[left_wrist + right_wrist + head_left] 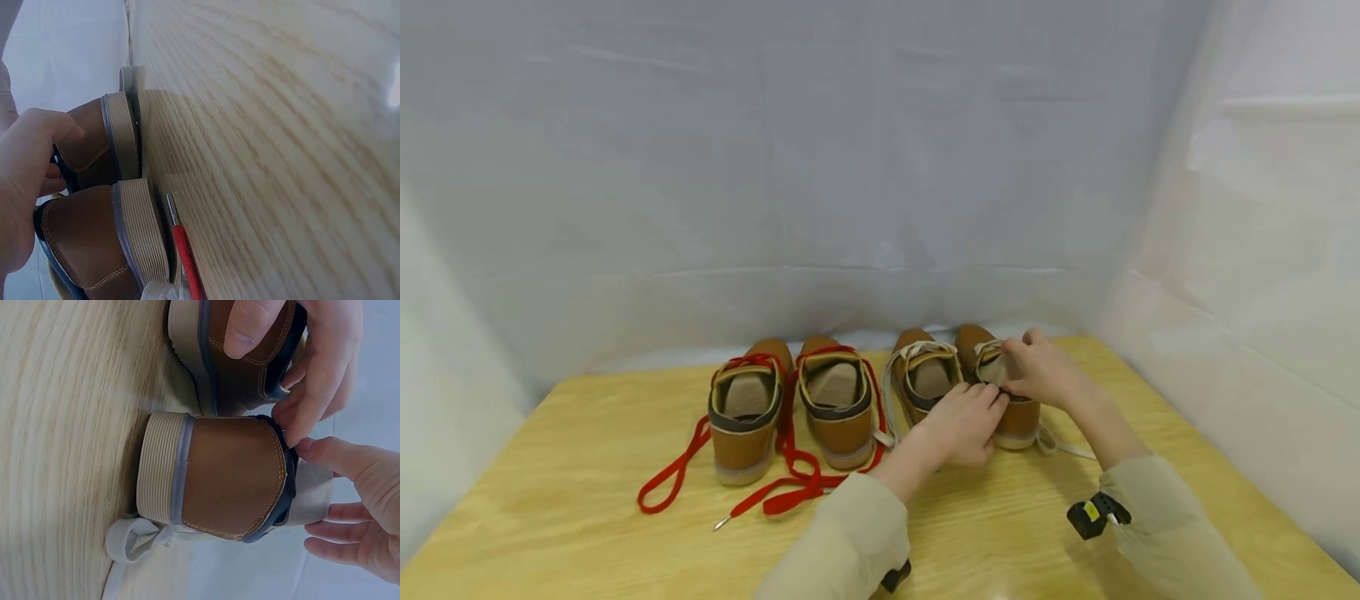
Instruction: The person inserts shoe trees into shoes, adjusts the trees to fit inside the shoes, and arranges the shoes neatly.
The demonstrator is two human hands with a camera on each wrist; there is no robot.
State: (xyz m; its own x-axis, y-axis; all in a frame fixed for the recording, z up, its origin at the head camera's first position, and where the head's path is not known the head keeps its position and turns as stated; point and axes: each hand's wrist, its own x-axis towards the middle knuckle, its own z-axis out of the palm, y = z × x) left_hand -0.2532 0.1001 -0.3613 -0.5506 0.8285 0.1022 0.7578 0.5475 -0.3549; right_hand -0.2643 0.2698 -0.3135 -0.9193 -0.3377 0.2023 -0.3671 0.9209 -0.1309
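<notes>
On the far right stands a brown shoe (234,472) with a dark collar and a cream lace, its heel facing me. From its opening a beige insole-like piece (312,494) sticks up above the collar. My right hand (1048,371) holds this piece, thumb at the collar by the heel and fingers along the other edge. My left hand (966,421) comes in from the left, a fingertip right at the same collar, beside the right thumb. Its thumb is apart from that, in front of the neighbouring brown cream-laced shoe (87,237).
Two brown shoes with red laces stand to the left, the outer shoe (745,450) and the inner shoe (842,433). A long red lace (790,500) trails over the wooden table (587,442). A cream lace end (128,540) lies by the rightmost shoe. White sheeting (820,167) surrounds the table.
</notes>
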